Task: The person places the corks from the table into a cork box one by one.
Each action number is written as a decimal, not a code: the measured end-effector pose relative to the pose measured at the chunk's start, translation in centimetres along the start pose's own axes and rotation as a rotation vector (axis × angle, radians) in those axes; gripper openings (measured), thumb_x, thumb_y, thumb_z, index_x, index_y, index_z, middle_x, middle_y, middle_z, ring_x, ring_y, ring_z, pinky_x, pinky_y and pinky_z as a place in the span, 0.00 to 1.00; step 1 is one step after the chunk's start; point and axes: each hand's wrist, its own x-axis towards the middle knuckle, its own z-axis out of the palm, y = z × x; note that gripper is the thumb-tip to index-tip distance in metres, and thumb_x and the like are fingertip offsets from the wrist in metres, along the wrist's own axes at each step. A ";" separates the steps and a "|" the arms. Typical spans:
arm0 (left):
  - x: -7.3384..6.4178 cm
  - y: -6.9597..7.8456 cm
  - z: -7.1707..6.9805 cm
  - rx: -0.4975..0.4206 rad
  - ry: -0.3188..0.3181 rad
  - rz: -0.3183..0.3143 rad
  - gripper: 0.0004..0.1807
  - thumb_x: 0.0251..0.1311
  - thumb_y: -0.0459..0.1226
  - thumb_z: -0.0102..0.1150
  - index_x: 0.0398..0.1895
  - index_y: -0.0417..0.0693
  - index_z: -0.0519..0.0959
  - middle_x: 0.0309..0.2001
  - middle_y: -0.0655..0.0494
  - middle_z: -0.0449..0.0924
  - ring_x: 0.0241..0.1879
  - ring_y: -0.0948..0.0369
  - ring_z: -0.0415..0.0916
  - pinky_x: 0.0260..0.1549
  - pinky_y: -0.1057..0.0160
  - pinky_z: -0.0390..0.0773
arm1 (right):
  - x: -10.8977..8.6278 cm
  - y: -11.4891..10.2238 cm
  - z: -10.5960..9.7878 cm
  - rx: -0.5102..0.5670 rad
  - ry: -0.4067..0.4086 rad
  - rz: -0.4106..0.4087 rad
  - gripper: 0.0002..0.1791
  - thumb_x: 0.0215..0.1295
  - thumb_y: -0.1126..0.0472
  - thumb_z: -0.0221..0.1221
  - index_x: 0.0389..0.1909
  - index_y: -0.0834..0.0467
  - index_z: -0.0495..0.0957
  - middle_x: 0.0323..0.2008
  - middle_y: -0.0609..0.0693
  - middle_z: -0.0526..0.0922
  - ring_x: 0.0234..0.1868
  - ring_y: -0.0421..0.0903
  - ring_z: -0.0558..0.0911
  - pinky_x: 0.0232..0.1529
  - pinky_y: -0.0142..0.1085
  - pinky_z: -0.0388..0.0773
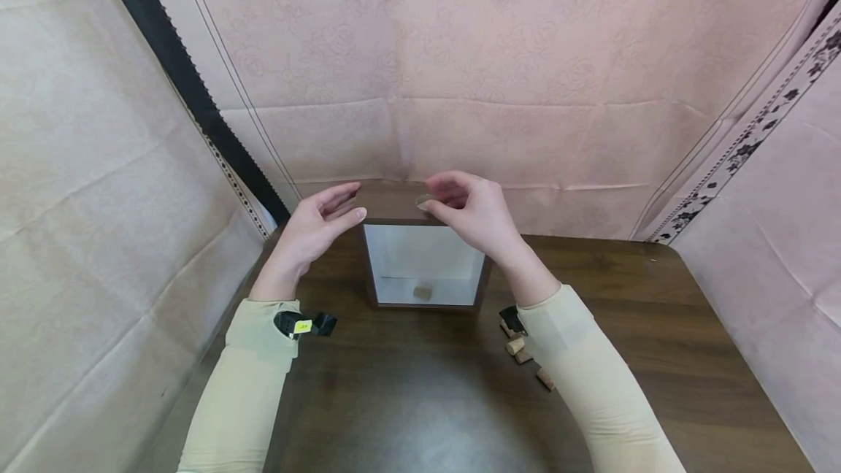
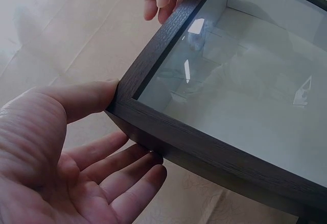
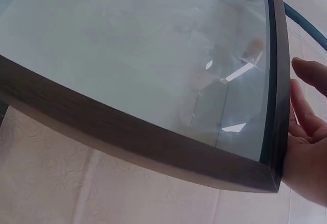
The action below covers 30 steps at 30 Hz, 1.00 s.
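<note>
A dark brown box frame (image 1: 427,306) with a glass front and white interior stands upright on the table in the head view. Behind its glass, near the bottom, lies a small tan cork-like piece (image 1: 423,293). At the frame's upper left corner, my left hand (image 1: 314,225) touches the side with thumb and fingertips, fingers fairly straight. Above the top edge is my right hand (image 1: 474,212), its thumb beside a pale round spot (image 1: 423,201) on the top. In the right wrist view nothing shows between the right hand's fingers (image 3: 301,106).
Several cork-like pieces (image 1: 515,346) lie on the wooden table (image 1: 407,393) to the right, partly hidden by my right sleeve (image 1: 578,363). Pale patterned cloth (image 1: 499,57) hangs behind the table and on both sides. A black strip (image 1: 197,86) runs down the left cloth.
</note>
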 end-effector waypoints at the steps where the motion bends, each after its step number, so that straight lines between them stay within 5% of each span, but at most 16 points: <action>1: 0.0 0.0 0.0 0.002 0.001 0.000 0.35 0.73 0.47 0.69 0.80 0.52 0.71 0.78 0.50 0.70 0.76 0.51 0.69 0.72 0.47 0.70 | -0.1 0.1 -0.1 0.010 0.001 -0.002 0.16 0.68 0.61 0.74 0.54 0.55 0.87 0.46 0.47 0.90 0.43 0.41 0.88 0.47 0.39 0.87; 18: -0.2 -0.2 0.0 -0.003 -0.002 -0.001 0.35 0.73 0.47 0.69 0.80 0.51 0.71 0.78 0.50 0.69 0.76 0.51 0.69 0.73 0.46 0.69 | -4.6 2.5 -4.0 0.188 0.103 -0.025 0.13 0.69 0.64 0.72 0.52 0.60 0.88 0.46 0.54 0.90 0.45 0.45 0.88 0.46 0.32 0.85; 30: -0.1 0.0 0.1 -0.005 -0.009 0.017 0.36 0.74 0.47 0.68 0.80 0.48 0.70 0.79 0.49 0.68 0.75 0.49 0.70 0.73 0.45 0.69 | -9.8 6.9 -7.4 0.180 0.149 0.131 0.16 0.70 0.62 0.72 0.54 0.65 0.86 0.46 0.54 0.91 0.45 0.41 0.89 0.47 0.28 0.84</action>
